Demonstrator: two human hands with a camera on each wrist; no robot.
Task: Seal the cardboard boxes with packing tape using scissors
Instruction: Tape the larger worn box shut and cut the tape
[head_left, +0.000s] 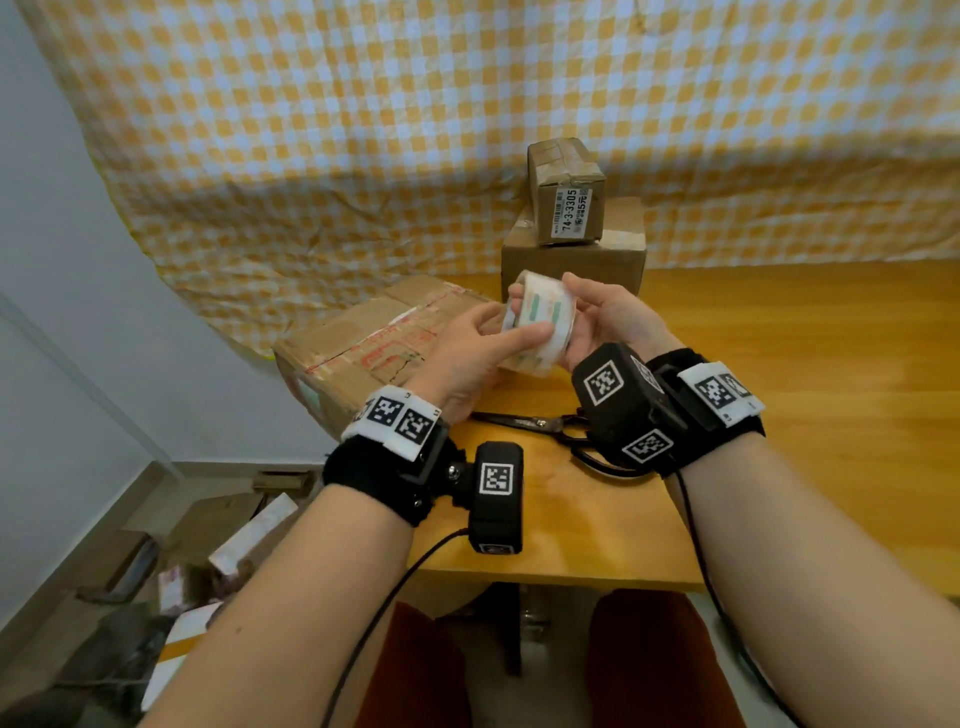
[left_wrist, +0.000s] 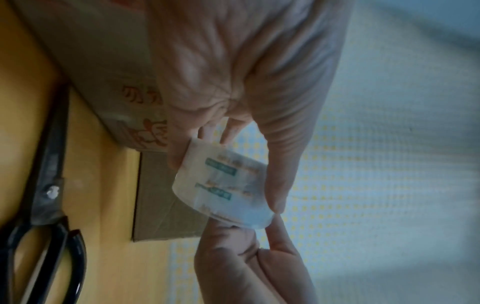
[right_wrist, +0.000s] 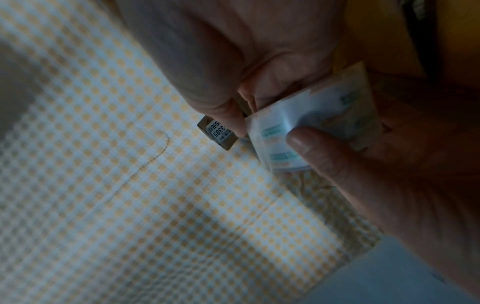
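Observation:
Both hands hold a roll of printed packing tape (head_left: 543, 325) above the wooden table (head_left: 779, 415). My left hand (head_left: 514, 323) pinches the roll, with the thumb laid across its outer face. My right hand (head_left: 550, 291) grips it from the right, fingers curled over the far rim. The left wrist view shows the tape roll (left_wrist: 226, 185) between the two hands. In the right wrist view my left thumb presses on the tape roll (right_wrist: 280, 127). Black scissors (head_left: 540, 426) lie on the table under my wrists. A large worn cardboard box (head_left: 363, 348) sits to the left.
A medium box (head_left: 618, 260) stands at the back with a small labelled box (head_left: 566, 192) on top. A yellow checked cloth (head_left: 363, 156) hangs behind. Several boxes and packets (head_left: 208, 545) lie on the floor at the left. Bare tabletop stretches to the right.

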